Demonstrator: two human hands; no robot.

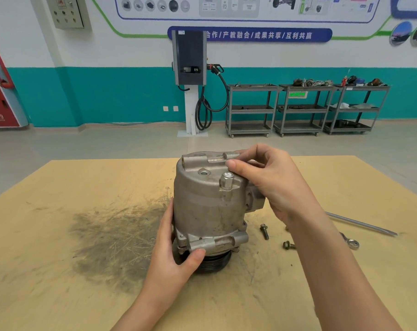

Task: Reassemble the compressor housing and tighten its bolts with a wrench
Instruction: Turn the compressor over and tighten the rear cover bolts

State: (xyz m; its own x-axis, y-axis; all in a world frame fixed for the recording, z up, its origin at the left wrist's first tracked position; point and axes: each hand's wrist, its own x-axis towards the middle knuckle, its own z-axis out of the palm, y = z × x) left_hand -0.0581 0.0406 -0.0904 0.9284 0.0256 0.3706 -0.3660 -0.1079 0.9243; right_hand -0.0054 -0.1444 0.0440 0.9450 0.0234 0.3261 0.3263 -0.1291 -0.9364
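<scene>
A grey metal compressor housing (pixel 207 204) stands upright on the wooden table (pixel 59 235), resting on its black pulley (pixel 214 261). My left hand (pixel 174 249) grips the housing's lower flange, thumb across the front lug. At the top right edge of the housing, my right hand (pixel 269 180) holds the upper end cap, thumb pressed near a lug. Two loose bolts (pixel 264 231) (pixel 289 245) lie on the table to the right of the housing. The ring end of a wrench (pixel 352 243) shows just past my right forearm, its handle hidden by that arm.
A long thin metal rod (pixel 362 224) lies at the table's right side. A dark greasy smear (pixel 114 235) covers the table left of the housing. Beyond the table stand a charging post (pixel 189 68) and three grey shelf carts (pixel 300 108) against the wall.
</scene>
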